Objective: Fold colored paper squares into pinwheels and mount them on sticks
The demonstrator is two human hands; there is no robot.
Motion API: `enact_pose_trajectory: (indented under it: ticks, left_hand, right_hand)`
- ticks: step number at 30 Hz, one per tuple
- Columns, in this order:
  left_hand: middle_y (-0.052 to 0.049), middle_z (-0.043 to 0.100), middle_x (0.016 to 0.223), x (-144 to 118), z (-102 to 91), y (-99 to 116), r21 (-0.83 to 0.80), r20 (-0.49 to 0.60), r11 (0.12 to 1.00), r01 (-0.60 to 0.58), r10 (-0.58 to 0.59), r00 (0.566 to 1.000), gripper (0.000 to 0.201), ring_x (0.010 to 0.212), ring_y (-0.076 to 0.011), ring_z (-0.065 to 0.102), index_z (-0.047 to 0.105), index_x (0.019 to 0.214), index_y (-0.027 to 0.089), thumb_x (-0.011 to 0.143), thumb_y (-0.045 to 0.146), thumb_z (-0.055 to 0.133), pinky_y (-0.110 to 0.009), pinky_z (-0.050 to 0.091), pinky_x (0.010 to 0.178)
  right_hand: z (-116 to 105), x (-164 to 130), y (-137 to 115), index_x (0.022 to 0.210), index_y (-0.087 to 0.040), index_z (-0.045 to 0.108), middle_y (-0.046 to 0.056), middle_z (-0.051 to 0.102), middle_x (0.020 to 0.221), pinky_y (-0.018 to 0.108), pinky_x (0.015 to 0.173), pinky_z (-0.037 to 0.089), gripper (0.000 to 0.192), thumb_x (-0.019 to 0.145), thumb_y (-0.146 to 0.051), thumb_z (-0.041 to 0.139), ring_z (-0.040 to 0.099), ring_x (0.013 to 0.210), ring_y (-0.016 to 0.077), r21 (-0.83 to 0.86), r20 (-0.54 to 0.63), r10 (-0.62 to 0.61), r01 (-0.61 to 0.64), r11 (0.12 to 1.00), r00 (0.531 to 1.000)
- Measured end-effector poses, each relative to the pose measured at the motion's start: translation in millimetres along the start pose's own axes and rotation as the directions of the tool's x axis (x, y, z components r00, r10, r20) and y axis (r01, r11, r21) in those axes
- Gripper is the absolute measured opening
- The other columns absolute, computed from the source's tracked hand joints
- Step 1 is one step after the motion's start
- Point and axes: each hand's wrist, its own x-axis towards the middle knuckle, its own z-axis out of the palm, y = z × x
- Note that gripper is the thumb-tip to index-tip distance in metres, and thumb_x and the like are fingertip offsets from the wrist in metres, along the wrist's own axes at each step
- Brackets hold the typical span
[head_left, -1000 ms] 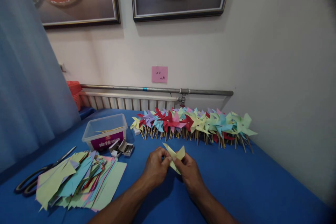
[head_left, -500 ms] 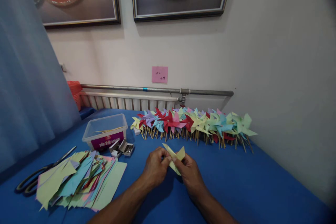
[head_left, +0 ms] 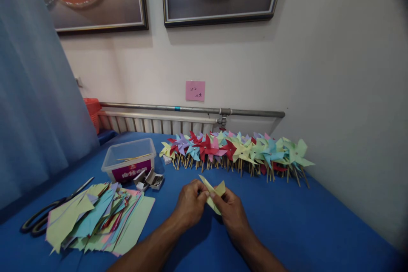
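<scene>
While both hands meet over the middle of the blue table [head_left: 287, 229], they pinch a folded piece of yellow paper [head_left: 214, 191] between them, just above the cloth. The left hand [head_left: 190, 205] grips the paper's left side with fingertips and thumb closed on it; the right hand [head_left: 232, 210] clasps the right side in the same way, its fingers curled around the lower fold. Two pointed flaps of the paper stick up above the fingers.

Behind the hands, along the wall, lies a long row of finished paper pinwheels [head_left: 236, 151] in red, yellow, green, blue and purple, their wooden sticks pointing toward the person. To the left of the row stands a clear plastic box [head_left: 129, 162] with thin sticks inside and a purple label on its front. Just beside it sits a small open box of pins [head_left: 149, 179]. Nearer the person on the left lies a loose stack of cut coloured paper [head_left: 98, 221], and a pair of black-handled scissors [head_left: 47, 214] rests at its far left edge. A pink note [head_left: 195, 90] is stuck on the wall above a grey pipe [head_left: 191, 109].
</scene>
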Motion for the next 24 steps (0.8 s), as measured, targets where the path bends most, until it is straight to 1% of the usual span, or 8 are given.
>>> enact_pose_trajectory:
  ticks: [4, 8, 13, 20, 24]
  left_hand:
    - [0.0, 0.059, 0.074, -0.2, -1.0, 1.6, 0.002, 0.002, 1.0, 0.006, -0.006, 1.0, 0.013, 0.072, -0.015, 0.054, 0.057, 0.07, 0.018, 0.082, 0.021, 0.054, -0.027, 0.037, 0.07]
    - [0.0, 0.059, 0.074, -0.6, -1.6, 3.0, 0.02, 0.004, 1.0, 0.02, -0.021, 1.0, 0.013, 0.071, -0.0145, 0.054, 0.058, 0.07, 0.018, 0.082, 0.021, 0.055, -0.026, 0.037, 0.069]
    - [0.001, 0.059, 0.073, -0.7, -1.9, 3.9, 0.017, 0.002, 0.999, 0.042, -0.042, 0.999, 0.012, 0.068, -0.0137, 0.053, 0.058, 0.07, 0.018, 0.081, 0.02, 0.055, -0.026, 0.036, 0.066]
    - [0.0, 0.06, 0.075, 0.7, -3.4, 3.3, 0.027, -0.004, 0.998, 0.052, -0.052, 0.999, 0.012, 0.071, -0.0142, 0.054, 0.06, 0.071, 0.017, 0.082, 0.019, 0.056, -0.026, 0.037, 0.068]
    - [0.0, 0.061, 0.075, 1.2, -2.4, 0.8, 0.036, -0.006, 0.996, 0.077, -0.077, 0.997, 0.011, 0.071, -0.0144, 0.054, 0.06, 0.071, 0.018, 0.081, 0.019, 0.057, -0.026, 0.036, 0.067]
  right_hand:
    - [0.6, -1.8, -3.9, 0.083, -0.016, 0.07, 0.0, 0.063, 0.066, 0.026, 0.058, 0.041, 0.05, 0.067, -0.062, 0.08, 0.051, 0.06, 0.0145, -0.025, 0.001, -0.01, 0.01, 1.0, 1.0]
    - [0.0, 0.0, -1.7, 0.082, -0.016, 0.071, -0.001, 0.062, 0.065, 0.026, 0.056, 0.04, 0.05, 0.066, -0.062, 0.081, 0.049, 0.059, 0.0137, -0.041, -0.01, -0.008, 0.008, 0.999, 1.0]
    - [-1.9, 4.8, 6.2, 0.087, -0.016, 0.072, 0.003, 0.068, 0.071, 0.027, 0.057, 0.041, 0.052, 0.065, -0.062, 0.081, 0.053, 0.06, 0.0153, -0.016, -0.002, 0.022, -0.022, 1.0, 1.0]
    - [-3.0, 6.1, 1.1, 0.088, -0.017, 0.073, 0.002, 0.069, 0.072, 0.027, 0.06, 0.042, 0.05, 0.063, -0.058, 0.085, 0.056, 0.062, 0.0157, 0.045, 0.045, 0.06, -0.062, 0.997, 0.997]
    - [-4.5, 9.7, 5.0, 0.09, -0.016, 0.073, 0.004, 0.071, 0.074, 0.029, 0.064, 0.045, 0.051, 0.063, -0.059, 0.085, 0.06, 0.064, 0.0173, 0.076, 0.077, 0.097, -0.103, 0.992, 0.992]
